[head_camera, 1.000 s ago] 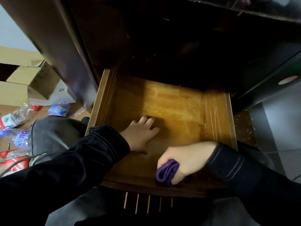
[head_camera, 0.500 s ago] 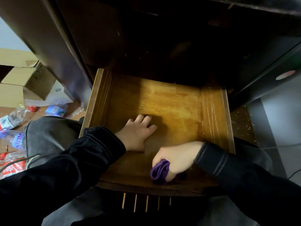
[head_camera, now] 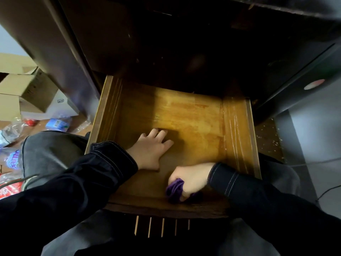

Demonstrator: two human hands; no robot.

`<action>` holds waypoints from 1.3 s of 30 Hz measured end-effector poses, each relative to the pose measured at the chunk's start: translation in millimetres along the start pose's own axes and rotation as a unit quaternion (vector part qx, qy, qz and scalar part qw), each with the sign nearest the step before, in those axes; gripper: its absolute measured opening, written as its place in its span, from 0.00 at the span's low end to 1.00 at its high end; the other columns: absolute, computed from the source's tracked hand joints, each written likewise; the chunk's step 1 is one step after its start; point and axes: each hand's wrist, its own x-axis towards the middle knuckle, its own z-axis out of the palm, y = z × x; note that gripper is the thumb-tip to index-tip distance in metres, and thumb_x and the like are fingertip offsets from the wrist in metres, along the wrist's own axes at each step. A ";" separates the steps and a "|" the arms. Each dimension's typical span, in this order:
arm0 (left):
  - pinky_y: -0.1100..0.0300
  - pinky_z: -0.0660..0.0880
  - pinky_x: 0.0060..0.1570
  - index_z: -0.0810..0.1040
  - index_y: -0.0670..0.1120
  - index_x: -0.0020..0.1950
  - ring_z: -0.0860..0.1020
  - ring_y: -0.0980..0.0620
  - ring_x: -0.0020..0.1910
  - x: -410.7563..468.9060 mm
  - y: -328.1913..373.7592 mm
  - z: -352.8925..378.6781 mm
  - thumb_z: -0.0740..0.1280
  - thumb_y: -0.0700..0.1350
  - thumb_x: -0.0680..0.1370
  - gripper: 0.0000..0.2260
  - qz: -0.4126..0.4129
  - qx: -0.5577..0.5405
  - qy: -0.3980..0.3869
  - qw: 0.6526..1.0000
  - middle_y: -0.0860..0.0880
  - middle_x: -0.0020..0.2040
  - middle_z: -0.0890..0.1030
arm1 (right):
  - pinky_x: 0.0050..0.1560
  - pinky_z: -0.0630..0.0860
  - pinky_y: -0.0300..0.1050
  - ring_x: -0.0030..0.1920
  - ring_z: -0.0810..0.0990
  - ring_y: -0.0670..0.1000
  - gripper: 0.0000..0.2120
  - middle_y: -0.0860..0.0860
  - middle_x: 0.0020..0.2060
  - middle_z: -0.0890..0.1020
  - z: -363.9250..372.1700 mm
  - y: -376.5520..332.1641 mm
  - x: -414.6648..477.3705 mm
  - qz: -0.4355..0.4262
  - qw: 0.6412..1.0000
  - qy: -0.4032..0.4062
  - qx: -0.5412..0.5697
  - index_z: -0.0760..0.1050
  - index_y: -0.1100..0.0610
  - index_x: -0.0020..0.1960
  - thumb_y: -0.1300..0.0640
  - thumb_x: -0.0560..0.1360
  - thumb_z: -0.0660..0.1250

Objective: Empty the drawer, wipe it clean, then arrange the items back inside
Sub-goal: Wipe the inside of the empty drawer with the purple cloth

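Gripping a bunched purple cloth (head_camera: 174, 191), the R hand (head_camera: 191, 179) has its fingers curled tight round it & presses it onto the drawer floor at the near-R corner, just beside the front wall. Part of the cloth pokes out on the L side of the fist; the rest is hidden under the palm.

The wooden drawer (head_camera: 108, 111) is pulled out of a dark cabinet (head_camera: 166, 43). Its btm is orange-brown, brightly lit at the middle & back, shaded toward the front. The R inner wall looks streaky & glossy.

The L hand (head_camera: 151, 150) lies palm down on the drawer floor, approx centre-L. Its fingers are straight, slightly spread & point to the back, w/ nothing in them. The 2 hands are near each other, not touching. Both sleeves (head_camera: 110, 163) are dark w/ pale stitching at the cuffs.

Just L of the drawer is a knee in grey jeans (head_camera: 51, 150). Below the drawer front runs a row of thin pale slats (head_camera: 162, 228).

Farther L on the floor: cardboard boxes (head_camera: 27, 89), clear plastic bottles (head_camera: 11, 130), a blue packet (head_camera: 58, 123) & some red packaging, too blurred to read. R of the drawer there are pale specks (head_camera: 267, 137) on a brown strip, then grey floor (head_camera: 313, 145) w/ a dark cable (head_camera: 326, 191).
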 end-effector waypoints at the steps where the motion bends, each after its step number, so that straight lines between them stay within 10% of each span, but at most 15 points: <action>1: 0.39 0.67 0.66 0.58 0.53 0.77 0.54 0.40 0.75 0.0 -0.1 0.2 0.75 0.59 0.68 0.43 0.000 -0.001 0.000 1.000 0.43 0.77 0.55 | 0.45 0.73 0.48 0.42 0.75 0.52 0.12 0.55 0.42 0.79 -0.8 -0.6 -1.3 -0.001 1.000 -0.002 -0.003 0.80 0.64 0.55 0.68 0.72 0.74; 16: 0.39 0.68 0.65 0.58 0.52 0.77 0.56 0.40 0.74 1.8 0.2 1.2 0.76 0.58 0.68 0.43 0.002 0.007 -0.003 1.000 0.42 0.76 0.55 | 0.46 0.77 0.51 0.43 0.79 0.59 0.11 0.59 0.45 0.83 -7.5 -14.6 -42.2 -0.071 0.997 0.036 0.013 0.80 0.62 0.53 0.66 0.72 0.74; 22: 0.39 0.68 0.64 0.58 0.52 0.77 0.55 0.40 0.74 1.2 -0.2 2.4 0.75 0.58 0.68 0.42 0.004 0.006 0.000 1.000 0.42 0.76 0.55 | 0.44 0.73 0.40 0.41 0.76 0.46 0.12 0.55 0.44 0.82 -19.7 -1.2 -79.9 -0.019 0.999 -0.014 0.029 0.80 0.63 0.56 0.66 0.73 0.75; 29: 0.41 0.69 0.62 0.58 0.53 0.77 0.56 0.40 0.74 1.9 1.3 4.8 0.71 0.60 0.71 0.39 -0.001 0.006 0.013 1.000 0.42 0.77 0.56 | 0.42 0.78 0.55 0.37 0.78 0.59 0.07 0.63 0.40 0.82 -8.7 -42.3 -32.4 -0.072 0.996 0.051 0.017 0.79 0.64 0.47 0.67 0.71 0.74; 39: 0.39 0.67 0.66 0.57 0.52 0.78 0.54 0.39 0.76 0.1 2.5 1.4 0.74 0.57 0.69 0.42 -0.002 0.001 -0.007 1.000 0.42 0.78 0.54 | 0.38 0.71 0.44 0.37 0.74 0.50 0.09 0.53 0.37 0.79 -10.4 -12.5 -36.7 0.036 0.999 -0.014 -0.032 0.80 0.62 0.51 0.65 0.71 0.74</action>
